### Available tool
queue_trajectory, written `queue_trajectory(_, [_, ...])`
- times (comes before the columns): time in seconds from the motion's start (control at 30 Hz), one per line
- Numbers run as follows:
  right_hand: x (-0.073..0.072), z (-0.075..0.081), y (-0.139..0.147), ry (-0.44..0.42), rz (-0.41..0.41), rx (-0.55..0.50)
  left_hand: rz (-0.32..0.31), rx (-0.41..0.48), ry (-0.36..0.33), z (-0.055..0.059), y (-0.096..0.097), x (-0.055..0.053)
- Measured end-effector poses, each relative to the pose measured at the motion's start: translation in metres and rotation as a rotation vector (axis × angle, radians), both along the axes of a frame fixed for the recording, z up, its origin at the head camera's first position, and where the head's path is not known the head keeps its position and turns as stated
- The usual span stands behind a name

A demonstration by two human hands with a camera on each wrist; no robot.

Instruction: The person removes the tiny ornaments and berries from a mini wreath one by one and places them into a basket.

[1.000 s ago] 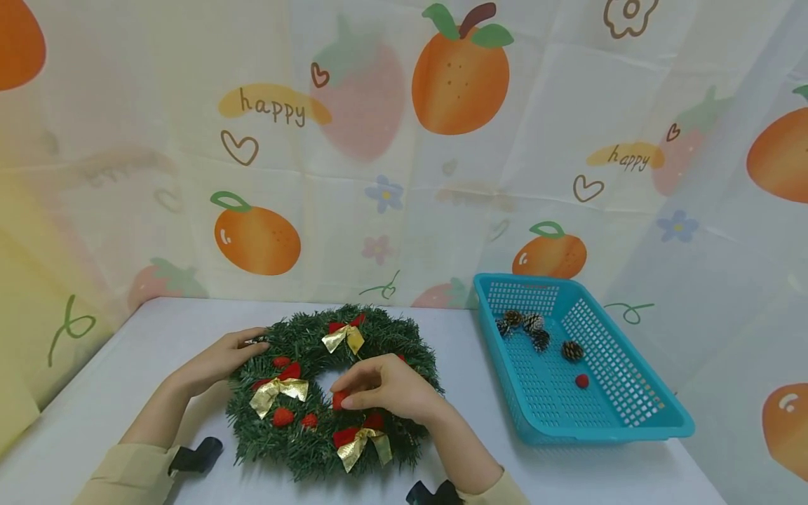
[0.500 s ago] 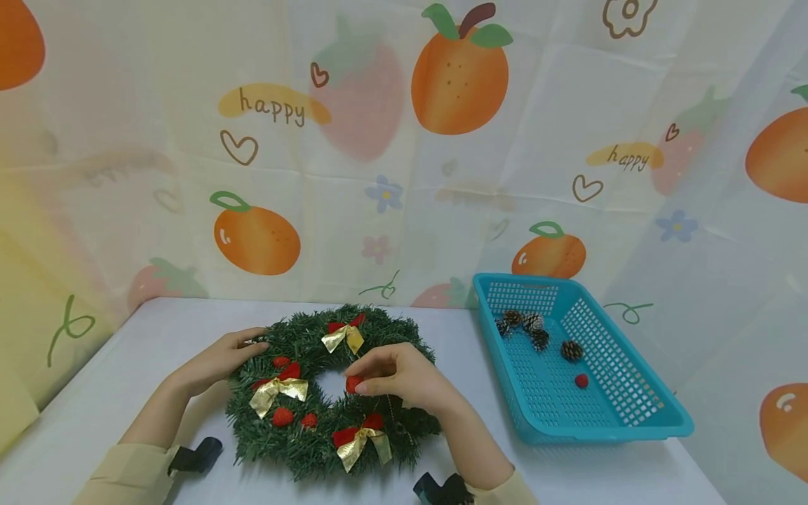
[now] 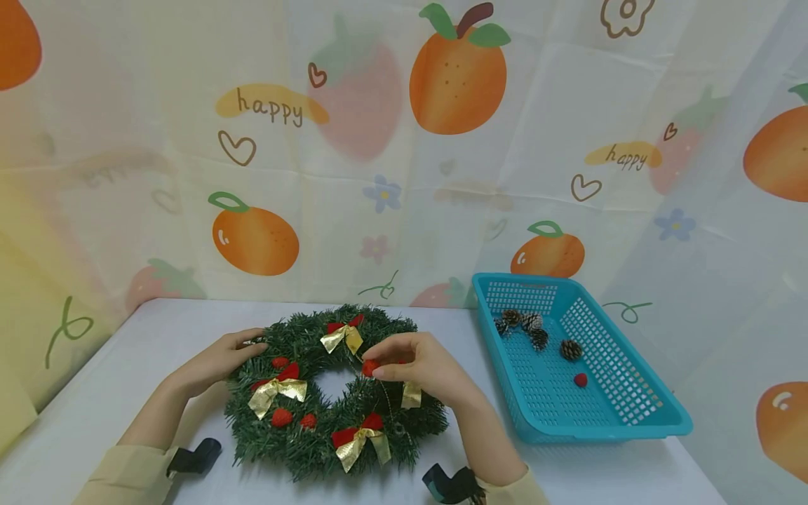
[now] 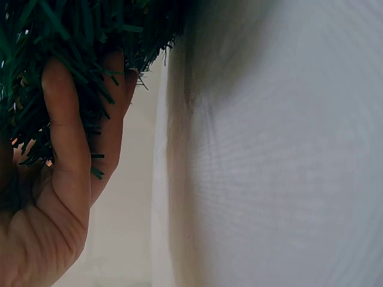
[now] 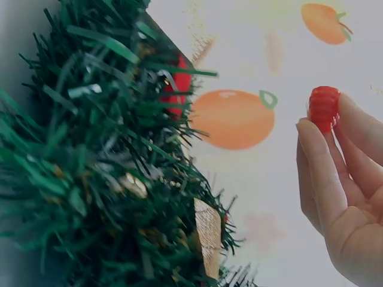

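A green artificial wreath (image 3: 297, 449) lies on the table, trimmed with red-and-gold bows (image 3: 278, 396) and several red berries (image 3: 282, 418). My left hand (image 3: 224, 358) grips its far left edge; in the left wrist view the fingers (image 4: 69, 131) curl into the green needles. Above the right side of the ring, my right hand (image 3: 423, 368) pinches a red berry (image 3: 369, 367) between thumb and fingertips. The right wrist view has this ridged, shiny berry (image 5: 324, 107) held up apart from the needles. The hand partly hides a bow (image 3: 412, 395) on the wreath's right.
A blue plastic basket (image 3: 606, 435) stands right of the wreath. Inside are several pine cones (image 3: 571, 350) and one red berry (image 3: 581, 380). A white cloth covers the table (image 3: 177, 319), and a fruit-printed curtain (image 3: 353, 231) hangs behind it.
My right hand has moved right and slightly away from me with the berry, from over the wreath's centre to its right side. The left hand has stayed in place.
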State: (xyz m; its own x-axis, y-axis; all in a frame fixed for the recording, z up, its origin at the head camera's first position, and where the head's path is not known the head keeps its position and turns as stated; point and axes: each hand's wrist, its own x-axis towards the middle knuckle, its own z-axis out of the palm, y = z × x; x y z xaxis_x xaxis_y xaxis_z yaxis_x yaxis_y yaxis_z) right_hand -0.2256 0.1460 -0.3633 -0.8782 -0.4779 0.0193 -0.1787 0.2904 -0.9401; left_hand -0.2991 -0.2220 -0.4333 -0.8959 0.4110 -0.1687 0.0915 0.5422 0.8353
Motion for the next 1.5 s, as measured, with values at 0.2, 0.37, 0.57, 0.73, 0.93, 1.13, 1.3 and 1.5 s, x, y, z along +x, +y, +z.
queue_trajectory(0.2, [0.000,0.005,0.011,0.022,-0.026,-0.014,0.000,0.002,-0.003,-0.002,0.000,-0.001])
queue_trajectory(0.37, [0.000,0.009,0.021,0.047,-0.040,-0.034,0.001,0.002,-0.003,-0.002,0.000,-0.001])
queue_trajectory(0.57, [-0.001,0.014,0.033,0.055,-0.057,-0.081,0.002,-0.003,0.003,-0.003,-0.001,-0.001])
queue_trajectory(0.73, [-0.001,0.017,0.042,0.073,-0.091,-0.092,-0.001,0.002,0.004,-0.003,-0.001,-0.001])
queue_trajectory(0.93, [0.000,0.021,0.051,0.103,-0.135,-0.115,-0.003,0.004,0.008,-0.003,-0.001,-0.001])
queue_trajectory(1.13, [0.000,0.025,0.062,0.097,-0.177,-0.151,-0.003,0.001,0.007,-0.003,-0.002,-0.001])
queue_trajectory(1.3, [0.001,0.028,0.068,0.111,-0.207,-0.146,-0.002,0.001,0.001,-0.003,-0.002,-0.001])
queue_trajectory(1.5, [0.003,0.030,0.078,0.136,-0.233,-0.163,-0.001,0.000,0.005,-0.003,-0.002,-0.001])
